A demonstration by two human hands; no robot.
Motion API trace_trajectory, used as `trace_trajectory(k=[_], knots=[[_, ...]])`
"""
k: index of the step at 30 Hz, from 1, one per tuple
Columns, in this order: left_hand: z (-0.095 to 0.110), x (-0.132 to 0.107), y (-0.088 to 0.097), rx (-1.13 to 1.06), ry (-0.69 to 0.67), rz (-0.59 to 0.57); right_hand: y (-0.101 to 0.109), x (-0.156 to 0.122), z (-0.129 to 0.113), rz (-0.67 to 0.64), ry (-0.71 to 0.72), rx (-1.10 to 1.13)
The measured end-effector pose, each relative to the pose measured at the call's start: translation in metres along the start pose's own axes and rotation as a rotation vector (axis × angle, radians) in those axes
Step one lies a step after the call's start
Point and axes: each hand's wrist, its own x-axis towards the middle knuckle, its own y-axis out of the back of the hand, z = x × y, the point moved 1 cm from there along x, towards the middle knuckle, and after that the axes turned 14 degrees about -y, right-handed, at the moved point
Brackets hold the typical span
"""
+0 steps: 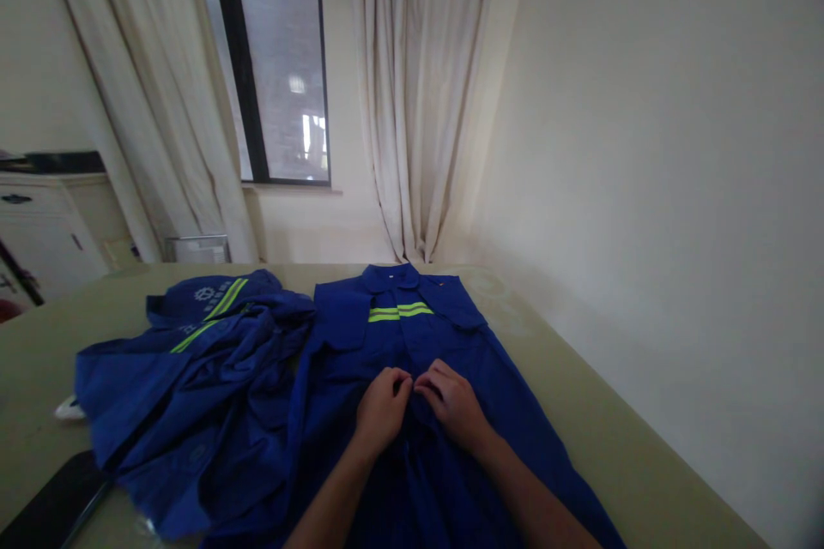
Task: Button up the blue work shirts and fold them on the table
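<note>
A blue work jacket (444,352) lies spread out front side up, its collar at the far end and a yellow-green reflective stripe across the chest. Both of my hands are over the middle of its front opening. My left hand (383,405) is closed in a pinch at the opening's edge. Close beside it, fingertips nearly meeting, my right hand (456,405) pinches at the same spot. Whatever small part lies between the fingertips, cloth or fastener, is too small to make out. Below my hands the two front edges hang apart in folds.
A second blue garment (212,395) with reflective stripes and white print lies crumpled on the left. A dark flat object, seemingly a phone (57,502), rests at the table's near left. The greenish table (618,455) borders a white wall (675,189); curtains (418,103) hang behind.
</note>
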Motion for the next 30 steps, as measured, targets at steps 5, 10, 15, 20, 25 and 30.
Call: trace_trajectory(k=[5,10,15,20,25,30], knots=[[-0.005,0.002,-0.003,-0.104,0.002,0.027,0.002,-0.004,-0.003,0.006,-0.027,-0.012],[-0.004,0.001,-0.004,-0.168,-0.038,0.072,0.001,-0.005,-0.006,0.058,-0.076,-0.029],[-0.004,-0.004,-0.003,-0.210,-0.173,0.098,0.002,-0.004,-0.007,0.139,-0.157,-0.004],[-0.001,-0.013,-0.004,0.089,-0.257,0.015,0.002,-0.001,0.001,0.143,-0.152,0.124],[0.013,-0.015,-0.005,0.353,-0.237,-0.042,0.005,0.003,0.016,0.317,-0.214,0.285],[0.018,-0.018,-0.007,0.552,-0.278,-0.026,0.003,0.004,0.026,0.247,-0.270,0.331]])
